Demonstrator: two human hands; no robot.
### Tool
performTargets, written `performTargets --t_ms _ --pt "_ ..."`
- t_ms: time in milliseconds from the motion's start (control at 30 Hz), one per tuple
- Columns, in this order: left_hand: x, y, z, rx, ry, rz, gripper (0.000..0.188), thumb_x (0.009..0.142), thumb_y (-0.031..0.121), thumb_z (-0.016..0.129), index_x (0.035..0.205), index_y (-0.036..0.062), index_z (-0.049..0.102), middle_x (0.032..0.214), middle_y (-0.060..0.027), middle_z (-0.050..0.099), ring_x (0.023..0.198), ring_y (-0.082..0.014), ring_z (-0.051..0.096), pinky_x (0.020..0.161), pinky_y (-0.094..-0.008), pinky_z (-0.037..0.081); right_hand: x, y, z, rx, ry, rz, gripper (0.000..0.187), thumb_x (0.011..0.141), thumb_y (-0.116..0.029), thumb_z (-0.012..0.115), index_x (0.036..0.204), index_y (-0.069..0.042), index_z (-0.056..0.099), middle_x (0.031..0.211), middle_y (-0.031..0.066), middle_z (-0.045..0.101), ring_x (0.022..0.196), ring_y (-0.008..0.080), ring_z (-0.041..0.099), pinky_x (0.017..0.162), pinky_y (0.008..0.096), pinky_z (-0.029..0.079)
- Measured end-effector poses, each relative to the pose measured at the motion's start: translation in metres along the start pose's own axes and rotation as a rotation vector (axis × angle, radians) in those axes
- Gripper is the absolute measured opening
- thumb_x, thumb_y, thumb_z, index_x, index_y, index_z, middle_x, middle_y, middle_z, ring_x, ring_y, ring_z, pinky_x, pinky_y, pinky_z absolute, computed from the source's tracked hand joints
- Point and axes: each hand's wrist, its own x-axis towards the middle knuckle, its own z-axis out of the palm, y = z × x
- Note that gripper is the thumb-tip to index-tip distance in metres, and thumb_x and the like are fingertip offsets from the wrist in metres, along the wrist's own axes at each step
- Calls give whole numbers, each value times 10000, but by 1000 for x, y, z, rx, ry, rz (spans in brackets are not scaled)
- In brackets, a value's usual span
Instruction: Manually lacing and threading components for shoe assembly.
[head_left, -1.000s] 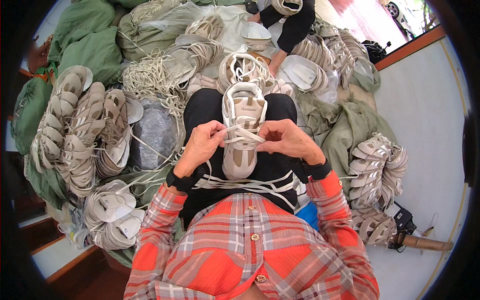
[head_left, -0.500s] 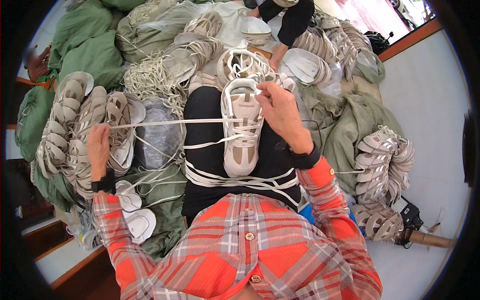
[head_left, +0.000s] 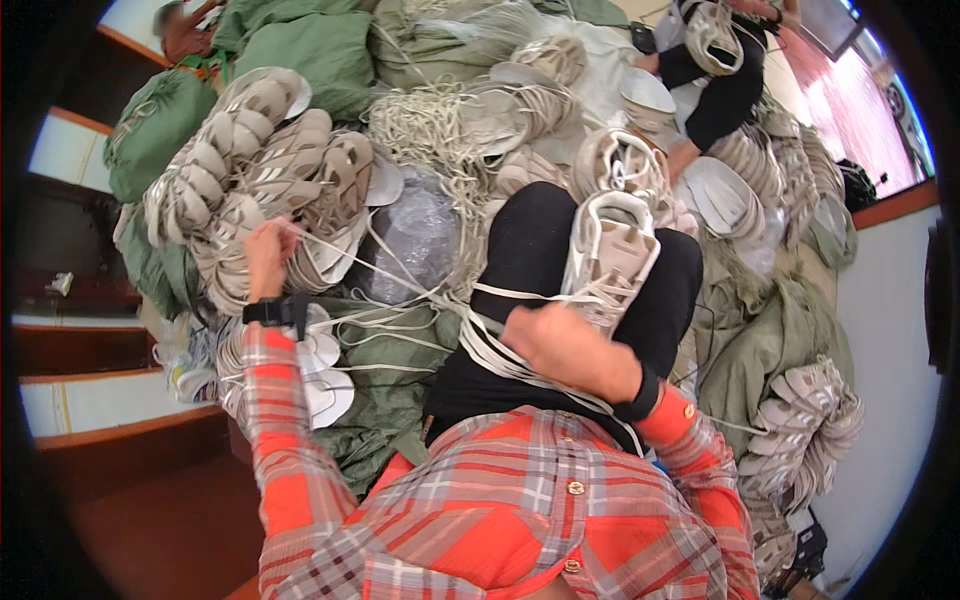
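Note:
A beige and white shoe upper [head_left: 628,245] lies on my lap between my black-trousered knees, its opening facing away and white laces threaded across its front. My left hand [head_left: 268,258] is out at the left, closed on a white shoelace [head_left: 372,268] that runs back toward the lap. Over the toe end of the upper, my right hand [head_left: 572,350] is curled and slightly blurred; its fingertips are by the laces, but what they grip is hidden. A bundle of white laces [head_left: 487,352] lies across my thighs. Another beige shoe [head_left: 617,160] rests just beyond the upper.
Stacked shoe uppers [head_left: 215,165] stand at the left beside a clear plastic-wrapped bundle [head_left: 415,235]. A heap of laces [head_left: 425,130] lies beyond. Green sacks [head_left: 305,60] fill the far left. Another person's black-clad leg [head_left: 712,105] is at the far right, near more uppers [head_left: 722,197].
The view has swung left, so the scene sits further right. My right hand has left the shoe's tongue and come down over its toe. The lace from my left hand no longer runs straight across.

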Motion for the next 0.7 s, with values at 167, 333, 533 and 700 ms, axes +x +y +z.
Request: performTargets --t_ms 167,333,533,700 --pt "-55 77 167 -621 -286 -4 348 897 66 547 1223 -41 488 1035 -181 642 778 -169 647 608 -241 525 7 -46 58 211 -259 -374 165 788 -127 543 847 27 555 685 191 602 667 358 626 560 438 494" --pt "-119 104 261 -357 -687 70 248 908 98 562 1134 1 534 892 -89 684 565 -31 472 496 -169 366 -1 -46 40 133 -339 -395 177 808 -140 513 904 5 544 692 183 605 680 352 630 558 451 486" --pt "-159 92 304 105 -817 405 152 877 151 591 935 25 654 676 -70 647 579 -107 554 540 -259 425 -48 23 -25 52 350 361 135 854 -112 549 962 -56 608 697 180 602 621 345 619 555 397 503" --pt "-170 92 326 389 -634 806 137 846 152 591 833 17 613 708 -177 614 625 -350 607 563 -405 477 -46 68 -47 -149 484 441 141 874 -135 530 926 -40 620 695 204 612 646 387 606 559 430 478"
